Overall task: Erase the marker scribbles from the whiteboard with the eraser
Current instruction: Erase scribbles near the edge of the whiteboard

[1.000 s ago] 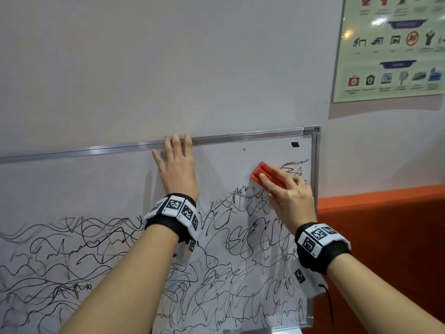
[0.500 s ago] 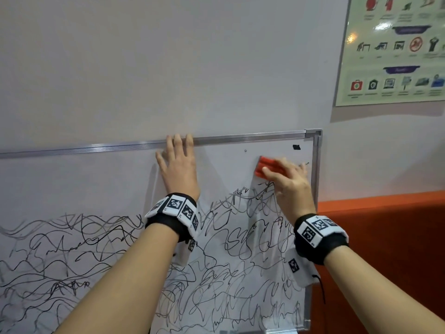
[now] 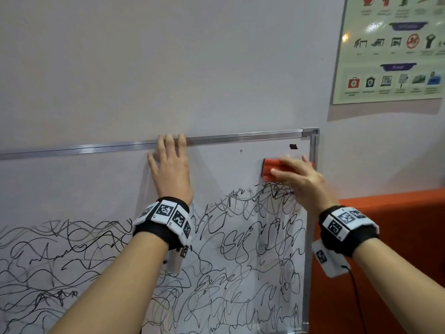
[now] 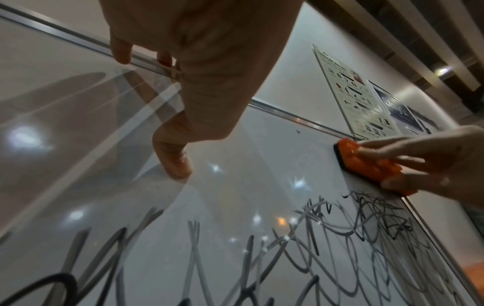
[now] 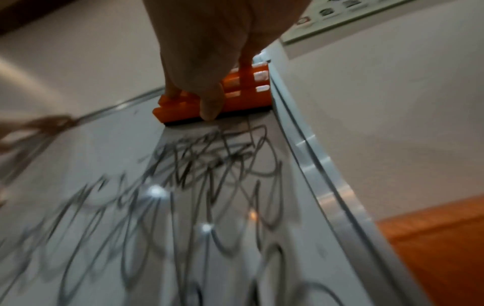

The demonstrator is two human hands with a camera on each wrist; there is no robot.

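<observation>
Eraser (image 3: 271, 169): orange body, dark felt pad, pressed flat against the whiteboard (image 3: 96, 186) at its upper right corner, right end against the metal frame (image 3: 313, 150). It is grasped by the right hand (image 3: 304, 183), fingers over the top edge, thumb along the lower edge. Marker scribbles (image 3: 240, 249): black, spread over the lower board, starting just below the eraser. Left hand (image 3: 171, 169): grip released, laid flat on the board, fingertips at the top frame rail. Poster (image 3: 395, 49): on the wall, upper right.
</observation>
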